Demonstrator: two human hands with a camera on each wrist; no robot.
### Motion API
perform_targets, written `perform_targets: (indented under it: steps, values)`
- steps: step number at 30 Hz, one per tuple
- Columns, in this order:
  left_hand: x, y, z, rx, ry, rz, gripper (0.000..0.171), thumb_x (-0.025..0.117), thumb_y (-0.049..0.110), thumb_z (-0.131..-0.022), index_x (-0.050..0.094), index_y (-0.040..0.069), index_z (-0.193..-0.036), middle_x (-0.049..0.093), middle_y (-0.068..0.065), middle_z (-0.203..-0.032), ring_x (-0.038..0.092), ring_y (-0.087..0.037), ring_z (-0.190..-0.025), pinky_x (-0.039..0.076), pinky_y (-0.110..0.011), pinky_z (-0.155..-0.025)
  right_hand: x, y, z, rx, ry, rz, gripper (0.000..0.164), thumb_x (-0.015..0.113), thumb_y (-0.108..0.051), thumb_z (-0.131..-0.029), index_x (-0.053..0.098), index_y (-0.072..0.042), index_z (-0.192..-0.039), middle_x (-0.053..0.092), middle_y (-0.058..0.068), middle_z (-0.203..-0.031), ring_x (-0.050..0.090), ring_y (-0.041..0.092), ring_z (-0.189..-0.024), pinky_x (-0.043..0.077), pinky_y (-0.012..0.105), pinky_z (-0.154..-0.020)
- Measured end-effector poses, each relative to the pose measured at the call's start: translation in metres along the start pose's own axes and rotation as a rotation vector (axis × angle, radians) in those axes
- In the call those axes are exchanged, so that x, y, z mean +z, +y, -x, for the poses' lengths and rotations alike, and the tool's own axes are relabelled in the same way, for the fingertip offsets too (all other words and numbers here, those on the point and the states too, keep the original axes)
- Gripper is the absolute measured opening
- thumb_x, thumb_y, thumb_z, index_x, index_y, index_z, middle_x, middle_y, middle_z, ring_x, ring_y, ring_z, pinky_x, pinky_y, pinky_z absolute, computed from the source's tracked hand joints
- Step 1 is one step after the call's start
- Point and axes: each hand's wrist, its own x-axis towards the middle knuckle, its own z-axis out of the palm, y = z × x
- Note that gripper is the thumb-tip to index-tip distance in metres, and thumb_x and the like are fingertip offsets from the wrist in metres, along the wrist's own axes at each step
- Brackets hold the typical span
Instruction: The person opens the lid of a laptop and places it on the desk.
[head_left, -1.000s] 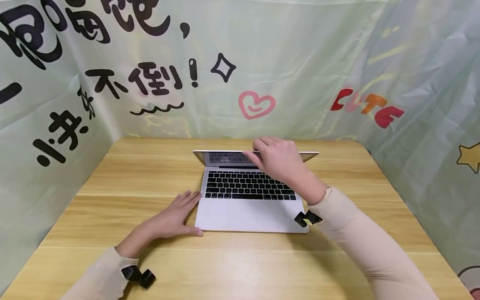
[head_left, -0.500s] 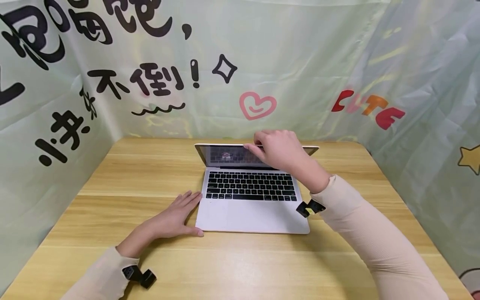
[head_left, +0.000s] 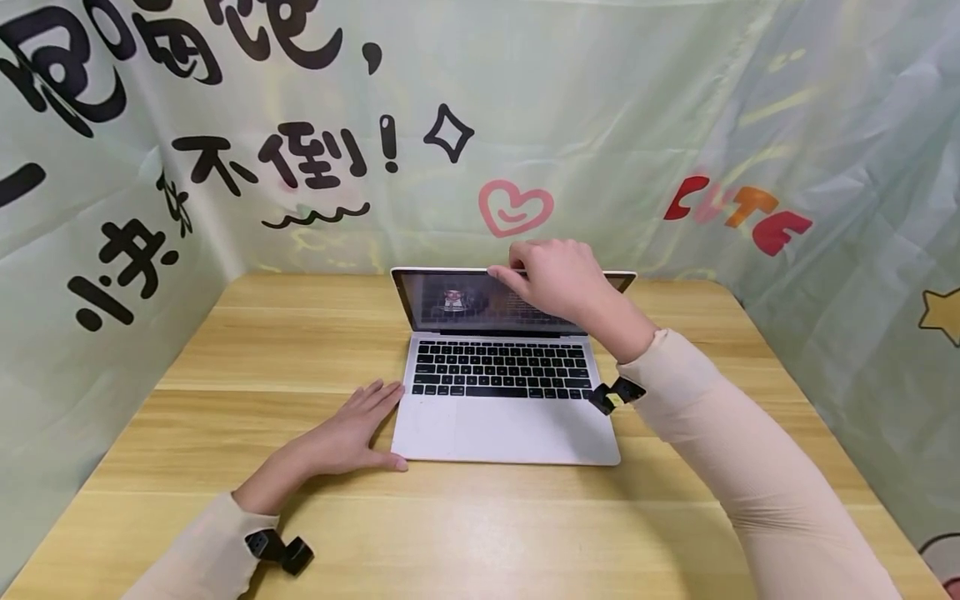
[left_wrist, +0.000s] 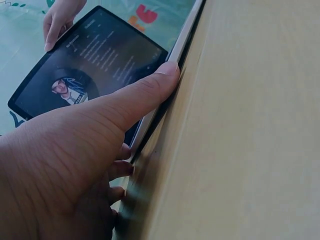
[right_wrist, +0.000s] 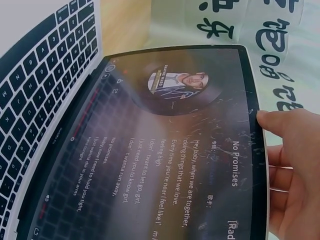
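Observation:
A silver laptop (head_left: 480,429) with black keys lies on the wooden table, its lid raised. My right hand (head_left: 561,282) pinches the lid's top edge, thumb on the screen side and fingers behind it, as the right wrist view also shows. Song lyrics and a round picture fill the lit screen (right_wrist: 165,120). At the laptop's left side, my left hand (head_left: 347,435) rests with fingers extended along the base edge. In the left wrist view its thumb (left_wrist: 150,90) touches the front edge of the base.
The wooden table (head_left: 480,533) surrounds the laptop. Behind it and on both sides hangs pale green cloth (head_left: 600,108) printed with black characters, a pink heart and coloured letters. A small black device sits on each wrist, the right one (head_left: 617,396) over the laptop's right side.
The right hand has risen, tilting the laptop lid farther up and back, and more of the screen shows. My left hand has stayed at the base's left edge.

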Motion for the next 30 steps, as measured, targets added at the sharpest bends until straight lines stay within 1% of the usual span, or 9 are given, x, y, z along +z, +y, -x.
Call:
perform_targets:
  steps: [8,12,17,20,24,27,30]
  values:
    - [-0.002,0.0,0.0,-0.002,0.001,-0.002,0.116,0.062,0.074,-0.077,0.017,0.002,-0.156,0.018,-0.016,-0.16,0.007,-0.039,-0.147,0.006,-0.053,-0.118,0.001,0.005,-0.014,0.079,-0.001,0.004,0.041,0.052,-0.054,-0.097,0.062,-0.017,-0.083,0.058,-0.002,-0.064,0.055,0.022,-0.058,0.042,0.038,-0.05]
    - [-0.002,0.0,0.0,-0.007,0.0,0.001,0.117,0.062,0.075,-0.076,0.017,0.002,-0.156,0.018,-0.016,-0.161,0.007,-0.039,-0.147,0.006,-0.053,-0.118,0.002,0.008,-0.023,0.111,-0.004,0.004,0.042,0.051,-0.056,-0.096,0.061,-0.017,-0.082,0.059,0.0,-0.065,0.055,0.025,-0.059,0.042,0.04,-0.052]
    - [-0.001,0.0,0.001,-0.01,0.003,0.002,0.117,0.061,0.075,-0.076,0.018,0.002,-0.156,0.018,-0.016,-0.16,0.008,-0.039,-0.147,0.007,-0.053,-0.118,0.003,0.013,-0.033,0.139,0.0,-0.019,0.041,0.052,-0.057,-0.095,0.062,-0.018,-0.086,0.063,-0.002,-0.073,0.057,0.026,-0.062,0.045,0.042,-0.055]
    - [0.0,-0.001,0.001,-0.003,0.009,0.002,0.116,0.062,0.074,-0.076,0.019,0.001,-0.155,0.019,-0.016,-0.16,0.009,-0.039,-0.147,0.007,-0.052,-0.118,0.004,0.017,-0.039,0.155,0.01,-0.029,0.042,0.053,-0.058,-0.094,0.064,-0.018,-0.085,0.065,-0.003,-0.073,0.057,0.028,-0.062,0.046,0.043,-0.056]
    - [-0.001,0.0,0.001,0.004,0.011,0.004,0.116,0.063,0.073,-0.076,0.019,0.001,-0.155,0.02,-0.016,-0.16,0.009,-0.038,-0.147,0.006,-0.051,-0.118,0.006,0.022,-0.045,0.167,0.03,-0.024,0.044,0.055,-0.058,-0.093,0.064,-0.017,-0.081,0.063,-0.001,-0.071,0.057,0.03,-0.063,0.046,0.045,-0.057]
    - [-0.002,0.001,0.001,0.003,0.01,0.003,0.116,0.063,0.074,-0.076,0.019,0.001,-0.155,0.02,-0.016,-0.16,0.009,-0.038,-0.147,0.006,-0.051,-0.118,0.008,0.024,-0.048,0.174,0.045,-0.033,0.043,0.057,-0.058,-0.092,0.062,-0.016,-0.082,0.062,-0.001,-0.073,0.057,0.03,-0.063,0.046,0.045,-0.057]
    - [-0.002,0.001,0.001,0.0,0.011,0.003,0.116,0.063,0.074,-0.076,0.019,0.001,-0.155,0.02,-0.016,-0.16,0.009,-0.038,-0.147,0.006,-0.051,-0.118,0.011,0.027,-0.053,0.185,0.07,-0.056,0.043,0.058,-0.057,-0.092,0.061,-0.015,-0.083,0.06,0.0,-0.079,0.057,0.029,-0.067,0.047,0.046,-0.06]
